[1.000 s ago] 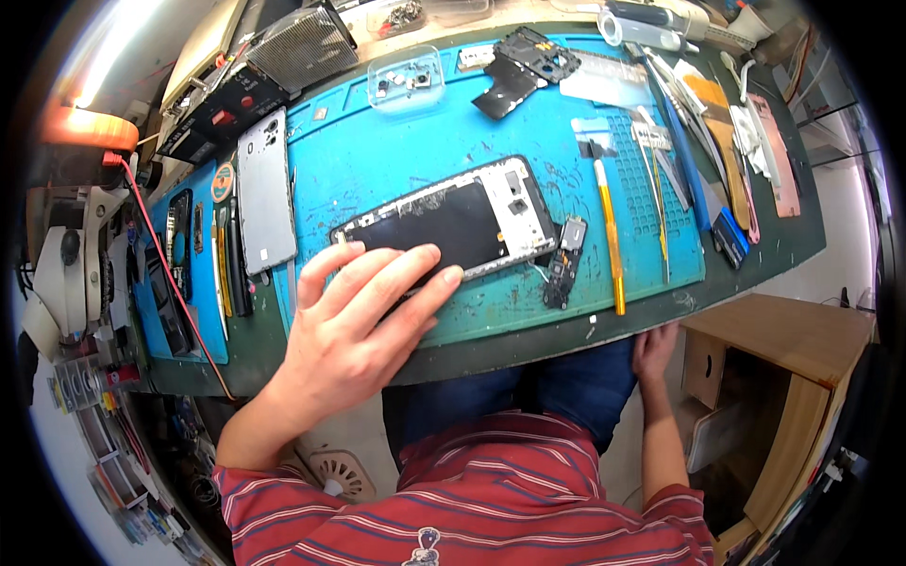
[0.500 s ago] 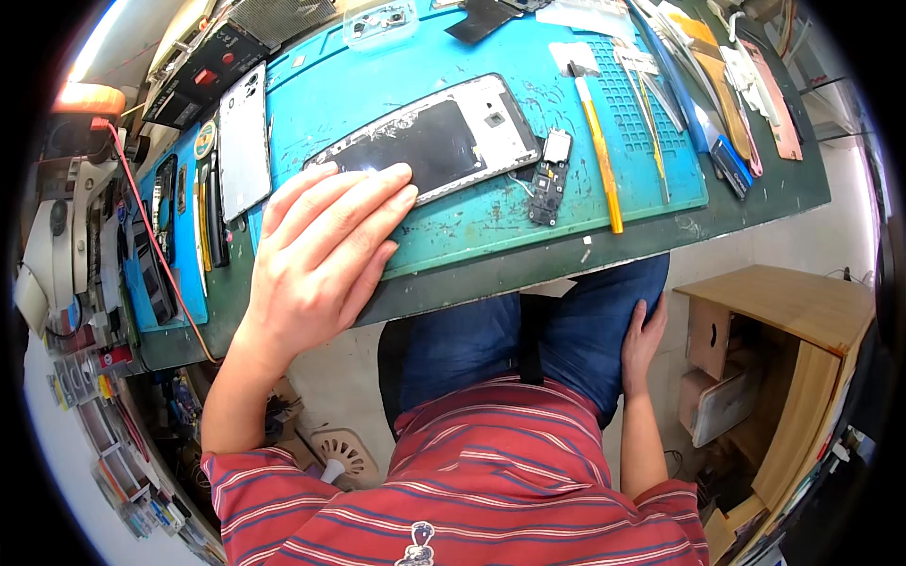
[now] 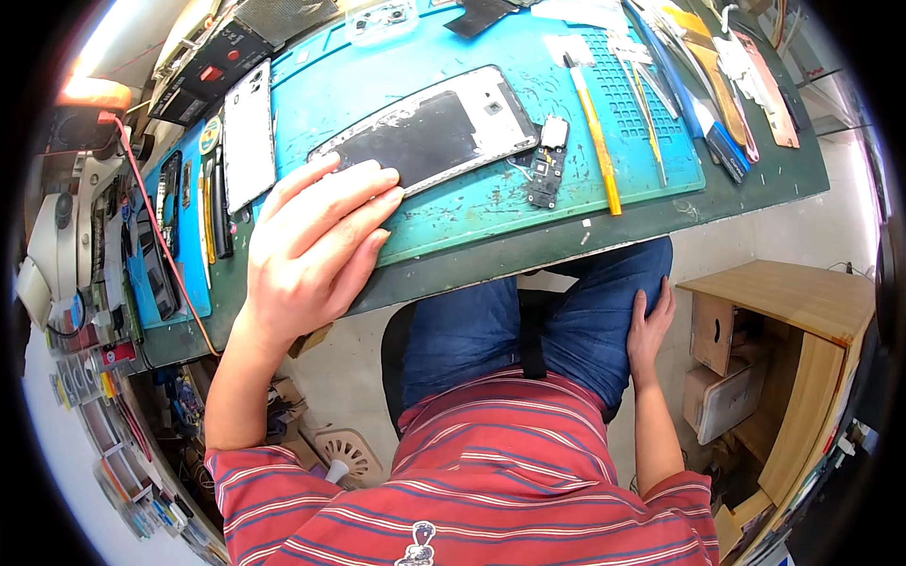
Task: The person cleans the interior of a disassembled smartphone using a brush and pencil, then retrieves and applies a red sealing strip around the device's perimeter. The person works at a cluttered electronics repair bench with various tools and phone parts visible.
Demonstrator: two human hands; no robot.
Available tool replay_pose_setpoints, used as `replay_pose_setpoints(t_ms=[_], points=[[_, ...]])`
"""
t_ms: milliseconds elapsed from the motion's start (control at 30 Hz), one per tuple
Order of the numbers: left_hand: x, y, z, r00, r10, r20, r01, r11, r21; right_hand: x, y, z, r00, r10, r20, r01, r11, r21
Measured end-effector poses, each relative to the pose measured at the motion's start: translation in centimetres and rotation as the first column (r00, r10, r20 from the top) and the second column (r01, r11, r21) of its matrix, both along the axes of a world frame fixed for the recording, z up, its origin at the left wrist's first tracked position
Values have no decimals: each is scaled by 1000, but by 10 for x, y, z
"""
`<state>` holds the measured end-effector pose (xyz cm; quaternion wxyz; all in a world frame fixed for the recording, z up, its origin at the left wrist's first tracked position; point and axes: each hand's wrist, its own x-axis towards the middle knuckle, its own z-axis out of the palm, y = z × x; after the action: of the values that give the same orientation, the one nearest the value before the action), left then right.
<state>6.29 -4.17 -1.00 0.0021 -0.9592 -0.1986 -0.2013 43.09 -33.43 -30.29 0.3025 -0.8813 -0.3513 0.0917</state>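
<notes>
In the head view, the left hand [image 3: 307,255] reaches over the near edge of the table [image 3: 491,261], palm down, its fingers [image 3: 376,177] stretched out and lying close side by side over the near left end of a partly stripped phone [image 3: 411,141]. The thumb stands off to the right of that phone, apart from it, so the hand does not appear to grip it; how firmly the fingertips touch, I cannot tell.

The phone lies flat on the blue mat [image 3: 307,99], most of it ahead of the fingers and to their right. Its long axis slants from the lower left, under the fingertips, up to the far right end, where a pale section shows beside the dark one. The left hand is much the nearer to it.

The right hand [image 3: 651,321] rests well apart, below the table on the right side of the jeans [image 3: 576,325], fingers fairly straight and a little spread, with nothing seen in them.

Just beside the phone's right end sits a small black module [image 3: 547,168]; farther right is a yellow-handled tool [image 3: 596,141], and to the left a pale back panel [image 3: 248,137].
</notes>
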Motion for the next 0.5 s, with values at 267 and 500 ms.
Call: replay_pose_setpoints(t_ms=[267, 500], points=[[-5, 2, -2, 999, -7, 43, 11, 996, -88, 1, 1, -2, 999, -20, -31, 20, 1000, 18], [-3, 2, -1, 999, 16, 44, -13, 997, -70, -1, -1, -4, 1000, -11, 8, 11, 1000, -17]])
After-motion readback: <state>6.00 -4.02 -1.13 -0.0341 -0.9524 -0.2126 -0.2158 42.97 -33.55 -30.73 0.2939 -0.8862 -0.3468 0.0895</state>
